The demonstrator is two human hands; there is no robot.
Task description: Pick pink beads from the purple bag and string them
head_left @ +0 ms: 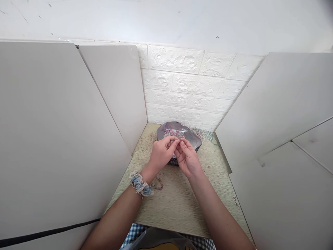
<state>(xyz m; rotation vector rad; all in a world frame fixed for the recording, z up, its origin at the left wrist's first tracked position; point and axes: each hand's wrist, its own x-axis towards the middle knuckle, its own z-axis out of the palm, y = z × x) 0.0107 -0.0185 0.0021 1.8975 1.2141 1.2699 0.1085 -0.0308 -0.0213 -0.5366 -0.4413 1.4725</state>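
Observation:
My left hand [163,151] and my right hand [187,158] meet fingertip to fingertip at the middle of the view. Both are closed in a pinch, and whatever lies between the fingers is too small to make out. Just behind and beneath them sits a dark grey bag [194,139] with its top spread wide. Small pink, red and clear beads [174,133] show inside it. A string of reddish beads [159,184] lies on the table by my left wrist, partly hidden by it. A blue scrunchie with lace [141,184] is round that wrist.
Beaded strands [206,135] in pale blue and pink lie at the back right of the wooden table [171,208]. White panels [114,90] stand on both sides, with a white brick-patterned wall [179,83] behind. Small shiny bits [235,200] lie near the right edge.

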